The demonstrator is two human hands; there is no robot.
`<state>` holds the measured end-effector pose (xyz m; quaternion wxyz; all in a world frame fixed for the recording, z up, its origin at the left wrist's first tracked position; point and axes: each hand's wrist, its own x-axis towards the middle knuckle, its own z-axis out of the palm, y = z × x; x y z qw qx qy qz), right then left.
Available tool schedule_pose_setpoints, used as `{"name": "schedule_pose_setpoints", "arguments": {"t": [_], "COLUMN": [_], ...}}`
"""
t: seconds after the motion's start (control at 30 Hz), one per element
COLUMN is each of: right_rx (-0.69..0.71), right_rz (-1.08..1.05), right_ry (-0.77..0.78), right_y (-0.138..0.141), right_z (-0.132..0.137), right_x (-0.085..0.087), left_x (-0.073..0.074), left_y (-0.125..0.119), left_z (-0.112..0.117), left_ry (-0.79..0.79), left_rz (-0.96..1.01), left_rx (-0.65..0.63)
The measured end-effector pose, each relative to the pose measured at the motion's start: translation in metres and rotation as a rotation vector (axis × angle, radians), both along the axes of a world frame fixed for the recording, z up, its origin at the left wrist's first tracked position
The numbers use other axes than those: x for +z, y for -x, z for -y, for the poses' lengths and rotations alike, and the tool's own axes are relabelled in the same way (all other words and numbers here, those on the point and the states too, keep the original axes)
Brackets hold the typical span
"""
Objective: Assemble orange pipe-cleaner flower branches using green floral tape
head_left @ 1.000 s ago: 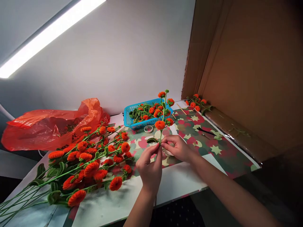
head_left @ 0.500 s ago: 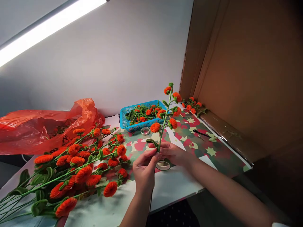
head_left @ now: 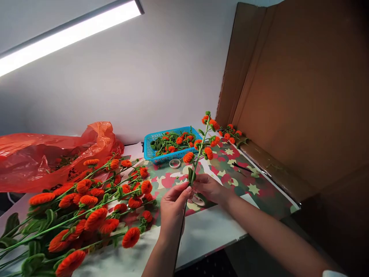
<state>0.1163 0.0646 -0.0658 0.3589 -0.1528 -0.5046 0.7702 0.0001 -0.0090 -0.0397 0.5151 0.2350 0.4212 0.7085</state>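
A tall artificial flower stem [head_left: 199,154] with orange fuzzy blooms stands tilted slightly right above my hands. My left hand [head_left: 173,204] pinches its lower part between thumb and fingers, the bare dark stem running down beside the wrist. From the other side my right hand [head_left: 210,188] is closed on the stem at almost the same spot. A green fuzzy leaf [head_left: 190,175] stands close along the stem just over my fingertips. Partly hidden behind the right hand lies a roll of tape [head_left: 198,201]. What the fingertips cover cannot be made out.
Many finished orange flower stems [head_left: 95,219] are heaped at left, before a red plastic bag [head_left: 98,134]. A blue basket [head_left: 150,152] of flower pieces stands behind, near a white tape roll [head_left: 175,164]. Tweezer-like dark tool [head_left: 241,167] and another flower bunch [head_left: 232,134] lie right, beside cardboard [head_left: 288,96].
The leaf, earlier curving out to the left, now lies upright against the stem. The flower tip has sunk a little. Both hands keep their hold; the view has shifted slightly.
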Motion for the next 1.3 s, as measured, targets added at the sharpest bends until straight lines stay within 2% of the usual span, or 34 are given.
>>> {"name": "schedule_pose_setpoints", "arguments": {"t": [0.17, 0.27, 0.33, 0.43, 0.5, 0.6, 0.7, 0.87, 0.97, 1.07, 1.13, 1.3], "right_rx": [-0.071, -0.076, -0.025, 0.032, 0.009, -0.062, -0.120, -0.233, -0.303, -0.385, -0.407, -0.496], "right_rz": [0.101, 0.118, 0.108, 0.085, 0.097, 0.134, 0.150, 0.044, 0.048, 0.098, 0.137, 0.221], "right_ry": [-0.143, -0.136, -0.098, -0.074, -0.121, -0.263, -0.291, -0.138, -0.097, -0.104, -0.099, -0.154], "right_y": [-0.005, -0.003, -0.001, 0.001, 0.000, -0.001, -0.002, 0.003, 0.006, 0.007, 0.008, 0.010], "right_z": [-0.004, -0.003, -0.001, 0.001, 0.003, 0.005, 0.008, 0.014, 0.014, 0.013, 0.013, 0.014], "right_x": [0.007, 0.007, 0.006, 0.005, 0.006, 0.008, 0.011, 0.013, 0.014, 0.013, 0.011, 0.008], "left_x": [0.000, 0.001, 0.000, -0.002, -0.003, -0.001, 0.003, 0.004, 0.000, -0.005, -0.006, -0.002], "left_y": [-0.001, -0.001, -0.001, -0.001, -0.002, -0.005, -0.007, -0.008, -0.008, -0.008, -0.009, -0.017], "left_z": [0.002, 0.001, 0.000, 0.001, 0.003, 0.008, 0.010, 0.007, 0.003, 0.001, 0.003, 0.013], "left_ry": [-0.114, -0.139, -0.091, 0.057, 0.132, 0.159, 0.192, 0.218, 0.220, 0.188, 0.131, -0.017], "left_rz": [-0.297, -0.321, -0.201, 0.114, 0.315, 0.536, 0.659, 0.677, 0.548, 0.309, 0.072, -0.653], "left_rx": [0.069, 0.042, 0.003, -0.090, -0.177, -0.281, -0.298, -0.287, -0.256, -0.193, -0.125, 0.152]}}
